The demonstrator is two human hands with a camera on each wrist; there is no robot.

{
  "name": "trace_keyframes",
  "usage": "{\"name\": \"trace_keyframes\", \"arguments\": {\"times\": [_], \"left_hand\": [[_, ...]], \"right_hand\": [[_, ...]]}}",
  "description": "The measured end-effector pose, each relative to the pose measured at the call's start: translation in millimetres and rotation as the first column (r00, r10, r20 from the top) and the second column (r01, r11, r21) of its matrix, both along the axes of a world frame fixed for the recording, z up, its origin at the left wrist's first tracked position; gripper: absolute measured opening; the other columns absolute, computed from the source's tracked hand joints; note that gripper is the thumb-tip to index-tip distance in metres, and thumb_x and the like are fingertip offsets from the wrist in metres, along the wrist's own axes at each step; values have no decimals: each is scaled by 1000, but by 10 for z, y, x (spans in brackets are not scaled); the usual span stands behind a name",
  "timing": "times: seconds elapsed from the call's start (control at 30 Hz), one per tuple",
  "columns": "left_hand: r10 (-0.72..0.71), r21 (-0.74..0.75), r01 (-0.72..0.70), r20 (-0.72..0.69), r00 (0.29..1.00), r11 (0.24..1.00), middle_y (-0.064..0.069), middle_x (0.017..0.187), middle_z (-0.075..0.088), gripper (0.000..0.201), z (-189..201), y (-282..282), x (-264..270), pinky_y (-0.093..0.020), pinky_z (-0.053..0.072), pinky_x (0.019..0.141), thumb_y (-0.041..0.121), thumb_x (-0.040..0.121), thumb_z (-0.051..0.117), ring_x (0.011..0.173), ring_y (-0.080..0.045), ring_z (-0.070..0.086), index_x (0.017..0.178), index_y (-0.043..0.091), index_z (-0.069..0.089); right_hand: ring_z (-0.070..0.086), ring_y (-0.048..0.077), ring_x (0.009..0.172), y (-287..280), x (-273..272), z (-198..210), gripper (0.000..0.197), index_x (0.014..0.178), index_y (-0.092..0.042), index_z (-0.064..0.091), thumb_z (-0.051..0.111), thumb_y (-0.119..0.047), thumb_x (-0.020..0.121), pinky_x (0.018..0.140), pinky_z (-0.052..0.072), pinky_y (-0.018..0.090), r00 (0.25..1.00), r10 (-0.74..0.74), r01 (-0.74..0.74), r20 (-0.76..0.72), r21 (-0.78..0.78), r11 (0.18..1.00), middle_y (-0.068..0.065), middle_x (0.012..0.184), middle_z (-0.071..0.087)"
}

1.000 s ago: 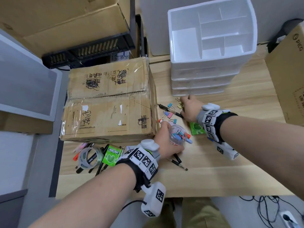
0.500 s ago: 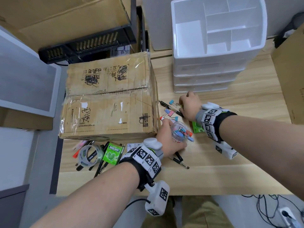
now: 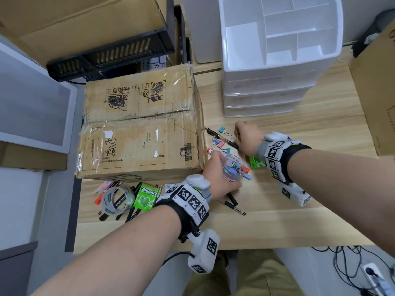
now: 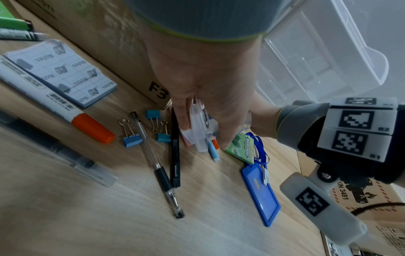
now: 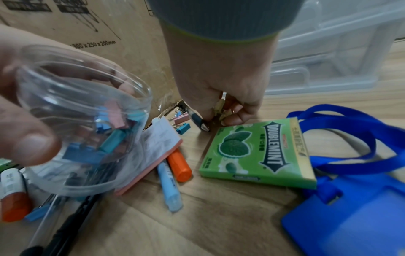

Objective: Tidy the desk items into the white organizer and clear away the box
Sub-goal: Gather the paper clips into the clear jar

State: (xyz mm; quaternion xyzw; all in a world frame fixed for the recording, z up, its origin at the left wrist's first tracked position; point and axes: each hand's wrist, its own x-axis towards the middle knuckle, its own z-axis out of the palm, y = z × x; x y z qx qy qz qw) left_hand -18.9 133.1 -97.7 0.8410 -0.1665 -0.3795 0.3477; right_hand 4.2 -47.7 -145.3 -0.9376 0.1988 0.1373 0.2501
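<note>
My left hand (image 3: 213, 174) grips a clear plastic jar (image 3: 234, 167) partly filled with coloured binder clips and holds it tilted, just above the desk by the cardboard box (image 3: 139, 124). My right hand (image 5: 221, 119) is down on the desk, pinching small beige binder clips (image 5: 221, 107) next to the tip of a black pen (image 3: 222, 138). More binder clips (image 3: 221, 144) in blue and pink lie loose between the hands. The white organizer (image 3: 277, 50) stands behind, with its top compartments bare.
A green gum pack (image 5: 258, 152) and a blue badge holder (image 5: 350, 216) lie under my right wrist. Pens, markers, a notes pad (image 4: 63, 71), a tape roll (image 3: 116, 201) and a second gum pack (image 3: 145, 196) are scattered in front of the box. Another carton (image 3: 376, 99) stands on the right.
The head view has shifted slightly. Both hands stay nearly where they were: the left keeps the jar, and the right stays at the clips by the pen.
</note>
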Motion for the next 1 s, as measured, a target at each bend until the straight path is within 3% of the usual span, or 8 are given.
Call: {"name": "trace_keyframes", "arguments": {"times": [0.23,0.37,0.5,0.6,0.73,0.83,0.9,1.0], "left_hand": [[41,11,-41,16,999,999,3,95,55,68,-45,-29,-18,-21,46,63,21,67,86,73,-7,52,107,18,31],[46,38,-46,2,999,998,-5,104,59,69,-33,-59,-18,-25,52,69,19,67,86,81,-13,55,107,18,30],[35,44,-36,23,999,998,-7,106,60,66,12,-83,-13,-19,45,60,19,70,85,82,-15,56,109,14,32],[45,50,-46,24,999,998,-8,108,59,68,36,-111,-10,-23,47,64,21,68,86,86,-18,59,111,14,33],[65,54,-66,19,998,996,-5,105,57,71,32,-140,-7,-22,48,63,23,67,86,83,-16,58,112,14,32],[107,48,-109,45,993,993,-4,102,54,68,12,-194,-6,-20,42,59,22,68,85,79,-14,53,111,12,32],[151,20,-154,86,985,988,-7,103,52,65,2,-209,-15,-20,41,59,20,69,83,81,-16,52,108,11,32],[149,-16,-149,89,985,989,-1,94,51,67,-5,-158,-44,-24,44,62,19,69,84,79,-16,55,109,12,31]], "right_hand": [[59,32,84,-15,-106,60,11,90,-11,54,61,-3,85,73,50,38,994,-103,97,42,123,988,10,90,65],[59,32,86,-77,-186,88,11,91,-12,56,65,-8,85,69,46,33,980,-197,192,20,145,971,11,92,65],[58,29,85,-156,-282,135,15,94,-11,59,70,-14,84,72,50,35,972,-230,218,49,173,960,8,91,64],[55,21,70,-204,-339,222,18,88,-18,59,76,-18,81,59,47,30,962,-266,239,56,291,926,0,77,58],[49,12,51,-198,-393,487,21,90,-16,64,81,-17,78,50,43,25,985,-171,133,36,478,868,-4,64,49],[54,7,48,-133,-430,674,19,89,-17,68,83,-18,77,52,47,26,1000,0,8,-14,539,842,-2,62,56],[65,12,59,-92,-438,767,16,90,-12,72,82,-18,79,60,56,31,996,73,-24,-55,610,792,9,71,71],[72,18,72,-109,-405,856,17,96,4,73,70,-12,89,74,60,29,996,3,62,-85,749,660,18,89,75]]}}
